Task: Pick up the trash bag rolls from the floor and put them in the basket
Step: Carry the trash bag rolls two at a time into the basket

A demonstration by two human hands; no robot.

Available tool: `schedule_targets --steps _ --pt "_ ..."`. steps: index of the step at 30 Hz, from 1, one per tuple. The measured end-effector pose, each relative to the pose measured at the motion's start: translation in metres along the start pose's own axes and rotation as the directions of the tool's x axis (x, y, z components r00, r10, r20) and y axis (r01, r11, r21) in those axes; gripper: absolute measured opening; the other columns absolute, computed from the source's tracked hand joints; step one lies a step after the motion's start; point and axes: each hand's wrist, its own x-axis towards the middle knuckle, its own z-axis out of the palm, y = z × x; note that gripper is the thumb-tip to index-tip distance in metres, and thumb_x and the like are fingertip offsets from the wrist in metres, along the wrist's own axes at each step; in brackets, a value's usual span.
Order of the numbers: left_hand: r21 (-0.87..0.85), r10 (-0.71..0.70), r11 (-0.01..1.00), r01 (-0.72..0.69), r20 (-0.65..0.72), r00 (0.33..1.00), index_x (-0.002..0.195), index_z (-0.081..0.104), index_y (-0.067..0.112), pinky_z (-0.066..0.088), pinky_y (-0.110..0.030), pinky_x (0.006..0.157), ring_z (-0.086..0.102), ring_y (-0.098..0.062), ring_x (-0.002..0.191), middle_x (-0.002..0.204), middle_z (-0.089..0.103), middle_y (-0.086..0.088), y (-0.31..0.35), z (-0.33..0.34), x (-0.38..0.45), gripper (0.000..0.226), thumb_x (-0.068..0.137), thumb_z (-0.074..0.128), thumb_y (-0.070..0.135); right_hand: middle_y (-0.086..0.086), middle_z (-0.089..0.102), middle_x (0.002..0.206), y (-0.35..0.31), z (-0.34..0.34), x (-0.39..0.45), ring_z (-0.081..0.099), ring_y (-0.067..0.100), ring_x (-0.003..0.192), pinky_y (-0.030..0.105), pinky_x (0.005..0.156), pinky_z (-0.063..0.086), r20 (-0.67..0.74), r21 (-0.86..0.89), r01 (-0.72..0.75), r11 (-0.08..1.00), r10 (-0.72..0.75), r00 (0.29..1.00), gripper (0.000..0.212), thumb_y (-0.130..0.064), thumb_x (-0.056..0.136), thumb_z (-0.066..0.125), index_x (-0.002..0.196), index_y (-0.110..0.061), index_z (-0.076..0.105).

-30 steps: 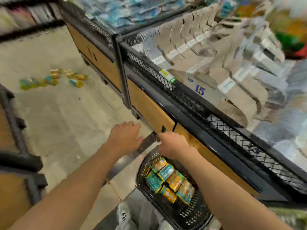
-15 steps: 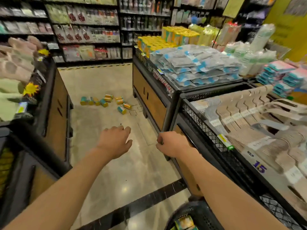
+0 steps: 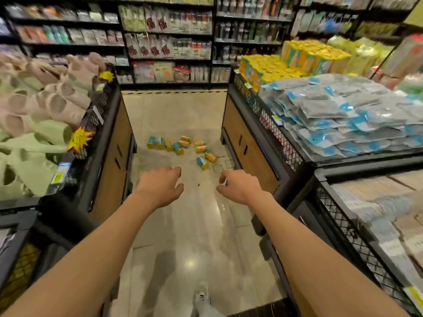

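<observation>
Both arms reach forward from the bottom of the frame over a pale tiled floor. The left hand sits just left of centre, palm down, its grip apart with fingers loosely spread and nothing in it. The right hand sits just right of centre, fingers curled slightly but its grip also apart and empty. The two hands are apart from each other.

The trash bag rolls lie scattered on the floor in the middle of the frame, above the hands and well apart from them; they are small cylinders in teal and orange-yellow wrapping, some touching, some loose to the right. The basket is out of view.

A display bin of slippers fills the left side, and a bin of grey and blue packets fills the right. Dark shelves of goods cross the top. A white shoe shows at the bottom edge.
</observation>
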Motion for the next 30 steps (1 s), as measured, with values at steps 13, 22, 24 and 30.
schedule_targets --steps 13,22,24,30 --pt "-0.051 0.002 0.999 0.002 0.066 0.998 0.128 0.053 0.026 0.054 -0.037 0.081 0.064 -0.024 0.11 0.122 0.065 0.001 -0.08 -0.004 0.284 0.041 0.095 0.049 0.051 0.001 0.069 0.114 0.033 -0.078 0.281 0.065 0.026 0.103 0.044 0.088 0.054 0.002 0.04 -0.063 0.997 0.063 0.998 0.03 -0.046 0.091 0.055 0.115 -0.028 0.062" --pt "-0.027 0.163 0.987 -0.16 0.15 0.975 0.131 0.05 0.024 0.051 -0.037 0.085 0.06 -0.024 0.116 0.128 0.062 -0.001 -0.131 0.02 0.507 0.043 0.096 0.047 0.05 0.0 0.067 0.117 0.04 -0.111 0.471 0.065 0.025 0.106 0.043 0.089 0.054 0.093 0.09 -0.206 0.974 0.198 0.976 0.032 -0.045 0.091 0.057 0.118 -0.027 0.062" --pt "-0.016 0.17 0.985 -0.17 0.145 0.975 0.132 0.049 0.024 0.051 -0.038 0.086 0.06 -0.024 0.116 0.129 0.061 -0.001 -0.134 0.021 0.539 0.045 0.097 0.047 0.051 0.001 0.068 0.117 0.044 -0.118 0.497 0.065 0.025 0.104 0.044 0.09 0.054 0.099 0.104 -0.223 0.969 0.213 0.972 0.03 -0.042 0.091 0.056 0.117 -0.028 0.062" --pt "-0.066 0.238 0.971 -0.229 0.207 0.949 0.135 0.048 0.025 0.053 -0.039 0.083 0.059 -0.023 0.118 0.129 0.059 0.001 -0.141 0.037 0.664 0.048 0.095 0.048 0.052 -0.001 0.068 0.109 0.074 -0.136 0.613 0.068 0.025 0.092 0.043 0.087 0.055 0.158 0.117 -0.279 0.953 0.259 0.953 0.026 -0.042 0.092 0.055 0.114 -0.029 0.06"
